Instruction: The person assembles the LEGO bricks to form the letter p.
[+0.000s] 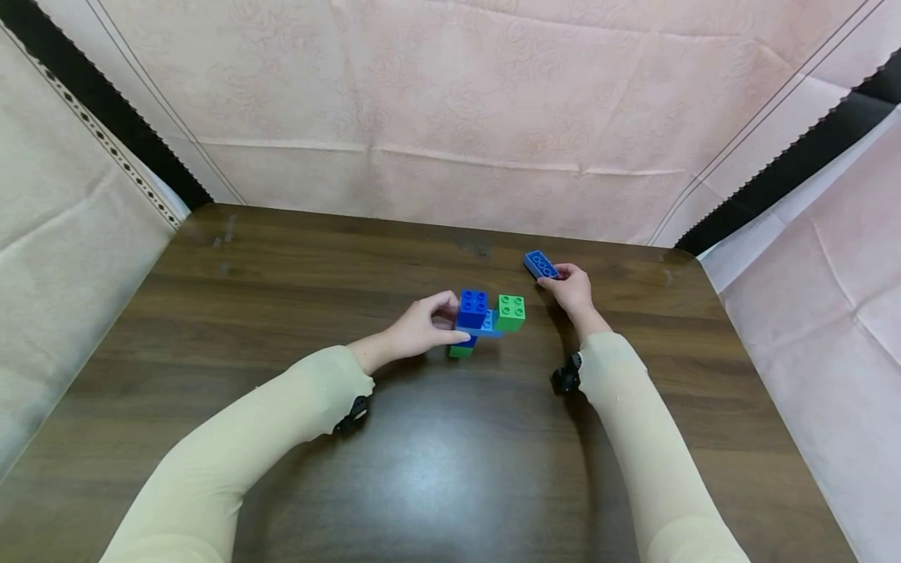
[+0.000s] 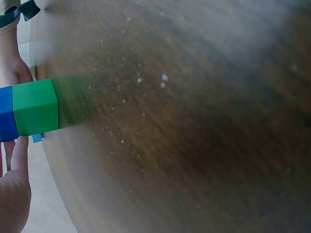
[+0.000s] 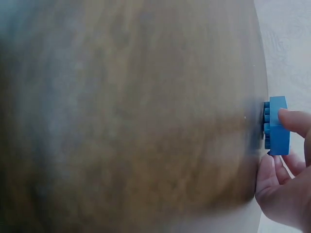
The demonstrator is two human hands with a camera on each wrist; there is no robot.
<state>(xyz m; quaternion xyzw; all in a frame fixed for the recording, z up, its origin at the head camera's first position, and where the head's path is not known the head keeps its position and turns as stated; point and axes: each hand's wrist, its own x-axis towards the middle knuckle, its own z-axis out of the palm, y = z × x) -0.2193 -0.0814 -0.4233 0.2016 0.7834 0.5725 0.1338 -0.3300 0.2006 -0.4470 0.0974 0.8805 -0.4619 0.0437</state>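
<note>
The left hand (image 1: 418, 324) is gripping a stack of toy bricks (image 1: 482, 320), its thumb pressing on the near side and its other fingers curling round the far side. Just right of those fingers, a dark blue brick (image 1: 472, 309) is sitting on a light blue brick (image 1: 484, 332), with a green brick (image 1: 510, 313) adjoining at the right end. Below, near the thumb tip, a second green brick (image 1: 461, 352) is showing; I'm not managing to tell whether it is touching the surface (image 1: 422, 485).

The right hand (image 1: 572, 295) is pinching a separate blue brick (image 1: 540, 265) by its nearer end, and the brick is jutting out past those fingers, well apart from the stack.

The left forearm (image 1: 281, 422) is slanting in from the near left; the right forearm (image 1: 633, 422) is slanting in from the near right, stretching farther across, its hand pointing away and leftward.
</note>
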